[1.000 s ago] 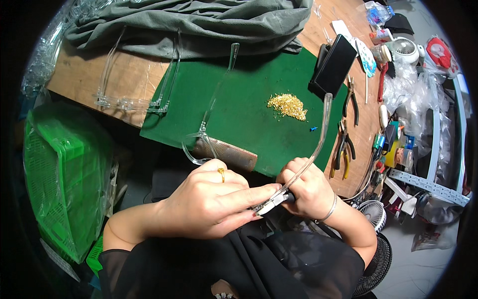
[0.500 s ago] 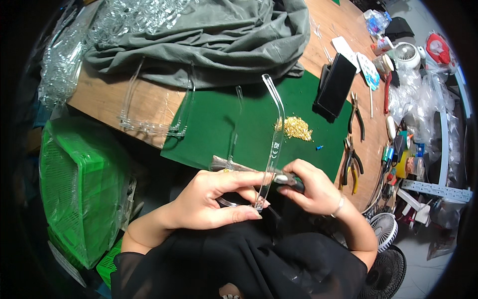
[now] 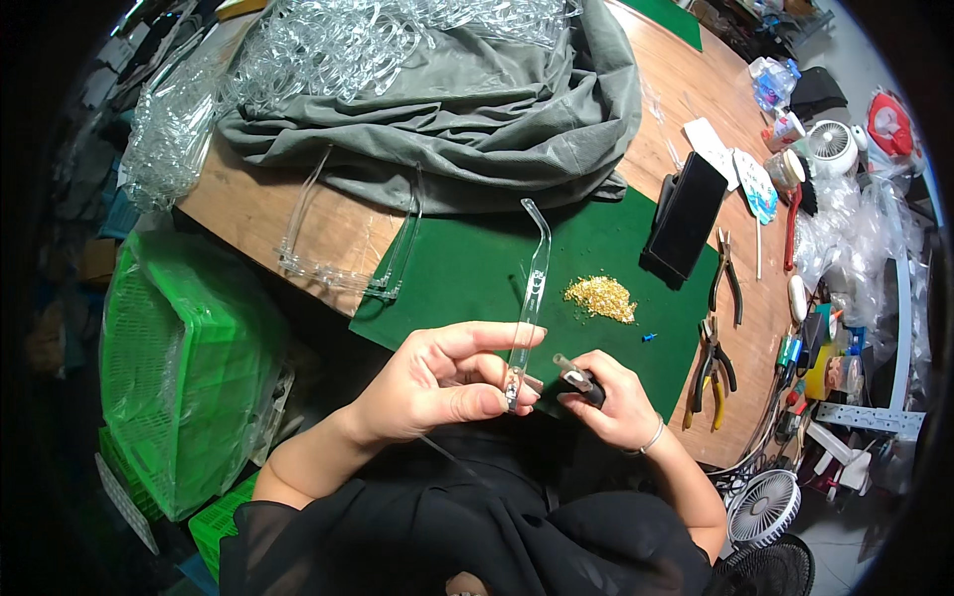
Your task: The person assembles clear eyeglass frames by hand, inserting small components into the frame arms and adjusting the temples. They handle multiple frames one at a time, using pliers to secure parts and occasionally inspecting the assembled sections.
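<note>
My left hand (image 3: 447, 382) pinches a clear plastic eyeglass frame (image 3: 529, 308) near its hinge, between thumb and fingers. One temple stands up past the fingertips, its bent tip pointing away from me; the hand covers much of the rest. To its right, my right hand (image 3: 621, 405) is closed around a black-handled hand tool (image 3: 584, 383) with a pale metal end. That tool points toward the frame but is apart from it. Beyond both hands, a pile of small gold-coloured parts (image 3: 601, 298) lies on the green mat (image 3: 467, 258).
Another clear eyeglass frame (image 3: 338, 276) rests at the mat's left edge. Grey cloth (image 3: 447, 159) bears many clear frames (image 3: 338, 50) at the back. Right of the mat are a black phone (image 3: 688, 214) and pliers (image 3: 711, 368). A green crate (image 3: 184, 368) stands at left.
The tool in my right hand has drawn back from the frame and turned. My left hand has tilted the frame, so one upright temple shows instead of two. The whole view has shifted slightly.
</note>
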`<state>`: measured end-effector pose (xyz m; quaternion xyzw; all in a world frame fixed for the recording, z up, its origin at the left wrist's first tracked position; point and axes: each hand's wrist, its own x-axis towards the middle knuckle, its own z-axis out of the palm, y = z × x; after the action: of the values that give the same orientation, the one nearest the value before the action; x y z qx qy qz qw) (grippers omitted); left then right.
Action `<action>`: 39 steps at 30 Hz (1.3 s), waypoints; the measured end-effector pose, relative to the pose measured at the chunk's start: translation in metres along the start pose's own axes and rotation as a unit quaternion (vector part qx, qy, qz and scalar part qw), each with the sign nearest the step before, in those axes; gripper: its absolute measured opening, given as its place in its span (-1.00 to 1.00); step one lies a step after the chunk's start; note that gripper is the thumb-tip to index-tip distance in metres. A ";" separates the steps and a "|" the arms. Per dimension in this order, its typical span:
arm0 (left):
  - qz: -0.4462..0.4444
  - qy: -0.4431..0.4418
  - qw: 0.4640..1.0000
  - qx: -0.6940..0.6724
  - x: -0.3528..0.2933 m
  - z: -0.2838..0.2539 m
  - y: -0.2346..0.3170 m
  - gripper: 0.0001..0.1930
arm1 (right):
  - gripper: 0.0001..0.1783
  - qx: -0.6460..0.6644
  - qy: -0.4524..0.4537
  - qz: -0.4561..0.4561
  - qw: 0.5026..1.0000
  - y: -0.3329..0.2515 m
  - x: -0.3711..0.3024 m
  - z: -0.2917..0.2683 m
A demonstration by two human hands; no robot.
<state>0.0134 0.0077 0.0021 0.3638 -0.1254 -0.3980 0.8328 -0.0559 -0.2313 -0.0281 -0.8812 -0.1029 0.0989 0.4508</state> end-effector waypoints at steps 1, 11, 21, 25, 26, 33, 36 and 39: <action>0.001 -0.003 1.000 -0.004 0.001 0.000 0.000 -0.38 | -0.70 0.008 0.004 0.005 1.000 0.001 -0.001 -0.001; 0.052 0.057 0.994 0.081 -0.059 -0.018 0.047 -0.45 | -0.67 0.030 0.000 -0.011 0.999 0.005 -0.001 -0.007; 0.012 0.299 0.906 0.301 -0.069 -0.048 0.104 -0.53 | -0.80 0.196 0.060 0.127 0.970 0.009 -0.001 0.002; 0.040 0.264 0.788 0.555 -0.013 -0.054 0.048 -0.55 | -0.80 0.148 0.069 0.093 0.982 0.015 -0.002 0.001; 0.117 0.179 0.581 0.786 -0.004 -0.066 0.034 -0.53 | -0.80 0.163 0.078 0.098 0.979 0.012 -0.001 0.001; 0.169 0.162 0.648 0.725 0.033 -0.109 0.046 -0.57 | -0.77 0.090 0.097 0.075 0.988 0.012 -0.004 0.004; 0.267 0.237 0.556 0.751 0.079 -0.131 0.118 -0.65 | -0.75 0.048 0.074 0.056 0.994 0.006 0.002 0.003; 0.257 0.326 0.504 0.758 0.104 -0.173 0.166 -0.70 | -0.75 0.038 0.072 0.069 0.994 0.005 0.002 0.001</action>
<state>0.2624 0.0859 -0.0115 0.9118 -0.1869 0.2269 0.2869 -0.0536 -0.2328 -0.0327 -0.8734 -0.0055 0.0703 0.4819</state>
